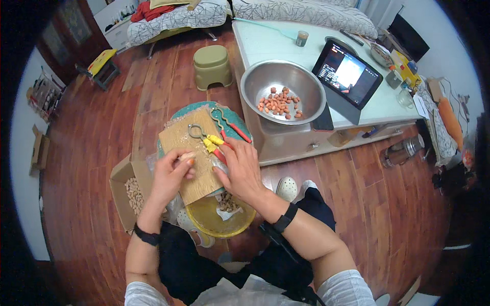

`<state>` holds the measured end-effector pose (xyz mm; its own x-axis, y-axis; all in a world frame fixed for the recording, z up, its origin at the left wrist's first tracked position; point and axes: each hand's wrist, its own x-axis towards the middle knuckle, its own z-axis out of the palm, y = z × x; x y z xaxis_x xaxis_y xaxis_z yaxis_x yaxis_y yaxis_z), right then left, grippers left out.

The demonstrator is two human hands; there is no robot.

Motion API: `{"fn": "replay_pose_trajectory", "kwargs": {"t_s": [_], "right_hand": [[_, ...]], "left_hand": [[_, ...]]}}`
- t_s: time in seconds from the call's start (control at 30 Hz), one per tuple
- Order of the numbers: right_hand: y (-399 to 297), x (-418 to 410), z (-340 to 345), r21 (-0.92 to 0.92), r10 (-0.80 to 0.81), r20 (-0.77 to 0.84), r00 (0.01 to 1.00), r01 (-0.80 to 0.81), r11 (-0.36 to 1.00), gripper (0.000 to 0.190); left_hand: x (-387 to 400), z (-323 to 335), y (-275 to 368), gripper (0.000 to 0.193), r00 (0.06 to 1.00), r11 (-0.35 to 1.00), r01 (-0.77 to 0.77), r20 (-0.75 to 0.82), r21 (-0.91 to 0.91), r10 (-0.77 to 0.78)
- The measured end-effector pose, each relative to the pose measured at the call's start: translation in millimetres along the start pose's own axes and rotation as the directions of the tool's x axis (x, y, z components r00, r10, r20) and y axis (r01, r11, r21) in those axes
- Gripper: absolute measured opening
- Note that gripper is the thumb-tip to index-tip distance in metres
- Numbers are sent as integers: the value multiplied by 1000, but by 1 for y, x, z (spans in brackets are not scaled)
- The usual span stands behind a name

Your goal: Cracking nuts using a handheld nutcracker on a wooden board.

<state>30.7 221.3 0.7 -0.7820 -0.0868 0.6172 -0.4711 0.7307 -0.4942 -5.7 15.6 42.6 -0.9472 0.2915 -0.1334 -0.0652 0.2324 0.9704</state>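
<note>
My left hand is over the left part of a wooden board, pinching a peanut in its shell between thumb and fingers. Across the handles of a nutcracker plier lies my right hand; the tool has red grips, yellow tape and a round metal jaw resting over the board. My palm hides the ends of its grips. A second red-handled cracker lies beyond, on the teal round stool top under the board. Crumbs of shell dot the wood.
A cardboard box of unshelled peanuts stands at left. Below the board, a yellow basin contains shell debris. On the glass-topped table are a steel bowl with reddish kernels and a propped tablet.
</note>
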Motion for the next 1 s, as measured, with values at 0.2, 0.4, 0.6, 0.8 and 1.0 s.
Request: {"fn": "replay_pose_trajectory", "kwargs": {"t_s": [0.2,0.4,0.6,0.8,1.0], "right_hand": [[0,6,6,-19,74,59,996,-73,997,59],[-2,11,17,-60,74,129,989,-66,996,62],[-2,17,16,-103,75,151,986,-60,993,65],[-7,17,23,-179,120,188,975,-86,980,70],[5,16,34,-272,146,187,971,-92,958,63]], "left_hand": [[15,15,-31,25,997,987,-28,-72,-155,16],[21,-5,-39,26,997,979,16,-74,-202,-32],[24,-19,-43,28,999,953,26,-30,-301,-36],[20,-35,-46,33,992,864,103,-18,-493,-128],[19,-38,-46,35,986,797,142,11,-587,-168]]}}
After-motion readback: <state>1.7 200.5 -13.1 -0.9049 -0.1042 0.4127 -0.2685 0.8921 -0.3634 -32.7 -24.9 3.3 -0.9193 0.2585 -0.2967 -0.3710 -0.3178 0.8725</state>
